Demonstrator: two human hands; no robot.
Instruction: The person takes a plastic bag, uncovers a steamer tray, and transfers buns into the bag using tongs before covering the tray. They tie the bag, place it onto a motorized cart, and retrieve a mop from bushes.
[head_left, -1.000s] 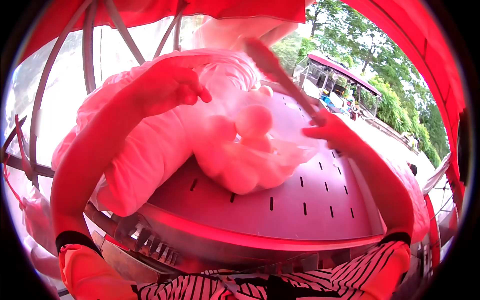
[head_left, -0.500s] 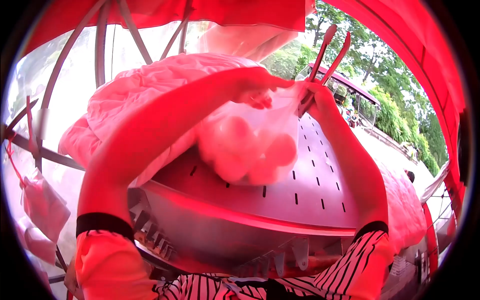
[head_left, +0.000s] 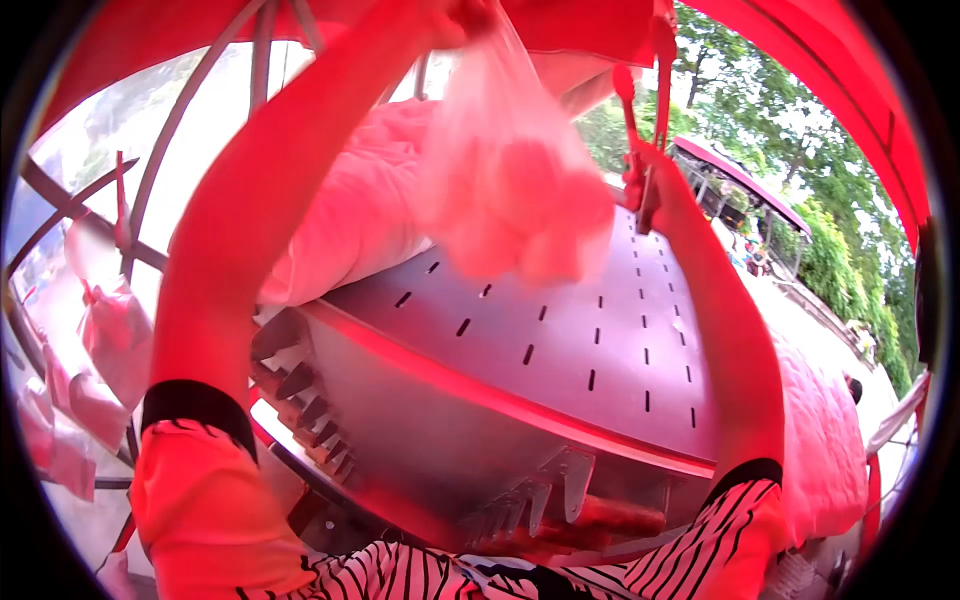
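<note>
My left hand (head_left: 462,20), partly cut off by the top edge, is closed on the gathered top of a clear plastic bag (head_left: 492,105). Several round, pale pieces (head_left: 530,185) that look like steamed buns bulge in its lower part. The bag hangs above a slotted metal plate (head_left: 570,350), apart from it. To the right, my right hand (head_left: 652,185) grips a pair of tongs (head_left: 662,85) with the two arms pointing up and spread. Nothing sits between the tongs' tips.
A thick padded cloth (head_left: 350,220) lies bunched over the plate's far left, and another padded cloth (head_left: 820,440) hangs at its right. Plastic bags (head_left: 115,340) hang from the tent frame (head_left: 150,180) at left. Trees and a roofed stall (head_left: 745,185) stand outside.
The bag has gone up and away from my right hand, lifted by my left hand. My right hand, with the tongs, now stands apart from it. The view has shifted slightly.
</note>
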